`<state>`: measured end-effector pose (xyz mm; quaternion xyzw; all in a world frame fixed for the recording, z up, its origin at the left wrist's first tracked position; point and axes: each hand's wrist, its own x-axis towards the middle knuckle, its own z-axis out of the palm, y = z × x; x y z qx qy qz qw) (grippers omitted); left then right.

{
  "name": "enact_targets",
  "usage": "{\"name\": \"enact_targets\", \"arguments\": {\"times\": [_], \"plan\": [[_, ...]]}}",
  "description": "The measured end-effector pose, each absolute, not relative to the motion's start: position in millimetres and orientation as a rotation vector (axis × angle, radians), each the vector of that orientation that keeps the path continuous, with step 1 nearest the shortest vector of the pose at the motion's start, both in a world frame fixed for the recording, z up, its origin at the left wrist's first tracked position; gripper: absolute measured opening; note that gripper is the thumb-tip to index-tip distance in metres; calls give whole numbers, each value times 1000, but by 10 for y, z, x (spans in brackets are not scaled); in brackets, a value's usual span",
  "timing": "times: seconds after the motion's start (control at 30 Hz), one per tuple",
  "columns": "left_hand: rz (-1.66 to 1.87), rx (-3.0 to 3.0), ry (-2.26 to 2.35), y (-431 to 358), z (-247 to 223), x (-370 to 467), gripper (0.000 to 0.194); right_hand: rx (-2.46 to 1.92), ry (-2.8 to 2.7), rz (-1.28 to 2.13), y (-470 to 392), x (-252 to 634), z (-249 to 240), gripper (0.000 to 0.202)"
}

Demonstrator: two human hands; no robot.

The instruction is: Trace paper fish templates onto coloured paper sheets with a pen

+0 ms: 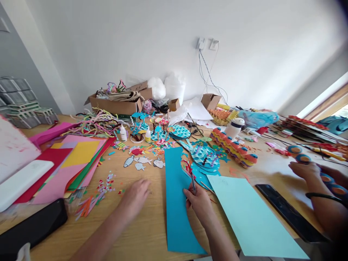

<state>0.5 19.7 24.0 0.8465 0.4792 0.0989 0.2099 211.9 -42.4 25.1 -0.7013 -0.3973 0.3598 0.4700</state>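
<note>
A teal paper sheet (175,203) with a curved right edge lies on the wooden table in front of me. Over its right edge, my right hand (198,201) is closed round a thin dark tool (193,182), perhaps a pen or scissors; its exact shape is unclear. My left hand (138,194) hovers left of the sheet, blurred, and what its fingers do is hard to make out. A pale green sheet (247,214) lies to the right. Beyond my left hand are grey fish cutouts (143,160). Teal round paper pieces (205,157) sit past my right hand.
Coloured paper (81,154), paper scraps (104,185) and a black phone (40,221) are at the left. Glue bottles (123,133) and a cardboard box (116,106) stand farther back. At the right, another person's hands (306,170) hold a blue-orange object near a black slab (290,212).
</note>
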Motion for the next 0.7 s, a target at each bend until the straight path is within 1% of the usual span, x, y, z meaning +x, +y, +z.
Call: {"name": "enact_targets", "arguments": {"times": [0.07, 0.3, 0.37, 0.43, 0.57, 0.7], "plan": [[219, 2460, 1411, 413, 261, -9, 31, -1738, -960, 868, -441, 2136, 263, 17], [206, 2492, 1569, 1132, 275, -89, 31, -1699, -928, 927, -510, 2177, 131, 16], [187, 2492, 1598, 1313, 269, -106, 25, -1674, -929, 966, -521, 2170, 120, 18], [147, 2513, 1566, 1463, 247, -100, 19, -1659, -928, 1000, -526, 2153, 136, 21], [33, 2574, 1457, 1656, 189, -62, 27, -1653, -922, 1042, -527, 2119, 180, 24], [-58, 2598, 1375, 1760, 193, -67, 28, -1624, -912, 1086, -519, 2111, 152, 25]]}}
